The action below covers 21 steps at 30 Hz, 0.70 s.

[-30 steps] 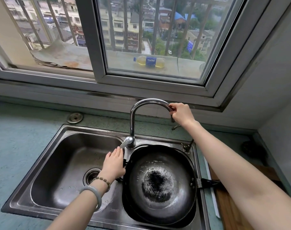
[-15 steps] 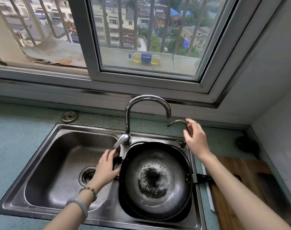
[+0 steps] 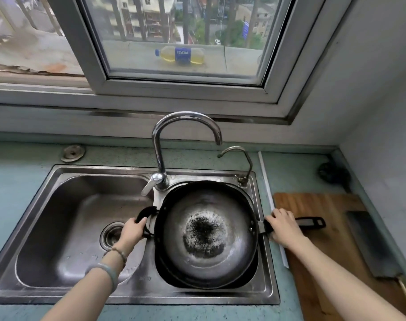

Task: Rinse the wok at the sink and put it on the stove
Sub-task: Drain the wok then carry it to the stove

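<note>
A dark wok (image 3: 234, 249) with a black scorched patch in its middle sits in the right basin of the steel double sink (image 3: 58, 290). My left hand (image 3: 132, 230) grips the wok's small loop handle on the left. My right hand (image 3: 282, 225) is curled over the long black handle on the right, whose end (image 3: 313, 221) sticks out over the board. The tall chrome faucet (image 3: 160, 158) arches over the wok; no water runs from it. The stove is out of view.
A wooden cutting board (image 3: 318, 246) lies right of the sink with a cleaver (image 3: 371, 244) on it. A small second tap (image 3: 241, 156) stands behind the wok. The left basin has a drain (image 3: 110, 235). A round cap (image 3: 72, 152) sits in the green counter.
My right hand left the faucet spout and came down onto the wok's long handle. My left hand moved from the faucet lever to the loop handle and closed round it.
</note>
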Each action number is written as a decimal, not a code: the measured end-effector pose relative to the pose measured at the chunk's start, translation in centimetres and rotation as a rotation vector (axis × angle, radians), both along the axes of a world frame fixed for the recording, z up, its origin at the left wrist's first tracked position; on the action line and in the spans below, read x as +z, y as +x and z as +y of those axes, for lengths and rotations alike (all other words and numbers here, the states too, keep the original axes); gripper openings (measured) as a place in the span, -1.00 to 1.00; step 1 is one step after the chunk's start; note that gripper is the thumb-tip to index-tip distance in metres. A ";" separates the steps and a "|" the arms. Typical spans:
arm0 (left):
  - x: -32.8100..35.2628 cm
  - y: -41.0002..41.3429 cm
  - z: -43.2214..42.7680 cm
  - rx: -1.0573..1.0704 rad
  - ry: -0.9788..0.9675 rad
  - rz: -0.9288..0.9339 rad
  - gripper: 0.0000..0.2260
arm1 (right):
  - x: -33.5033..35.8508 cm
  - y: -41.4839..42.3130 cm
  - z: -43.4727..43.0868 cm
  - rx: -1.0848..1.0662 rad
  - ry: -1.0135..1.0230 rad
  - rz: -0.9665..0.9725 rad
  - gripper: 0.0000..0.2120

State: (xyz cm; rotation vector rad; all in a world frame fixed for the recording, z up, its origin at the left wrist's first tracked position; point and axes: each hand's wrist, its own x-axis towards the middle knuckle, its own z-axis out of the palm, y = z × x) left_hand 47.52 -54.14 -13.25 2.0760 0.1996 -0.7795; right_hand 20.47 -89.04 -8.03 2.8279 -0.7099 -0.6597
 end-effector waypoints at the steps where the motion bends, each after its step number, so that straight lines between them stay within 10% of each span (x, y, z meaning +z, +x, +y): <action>1: 0.1 0.1 0.0 0.022 -0.007 0.018 -0.75 | 0.0 0.1 0.0 0.043 -0.025 -0.043 -0.53; 11: 1.1 -1.0 2.9 0.079 -0.160 0.178 -0.77 | 8.5 2.9 -0.8 -0.068 0.258 0.115 -0.66; 21: 2.1 -3.7 3.9 0.206 -0.399 0.308 -0.82 | 17.5 3.8 1.0 0.095 0.011 -0.109 -0.82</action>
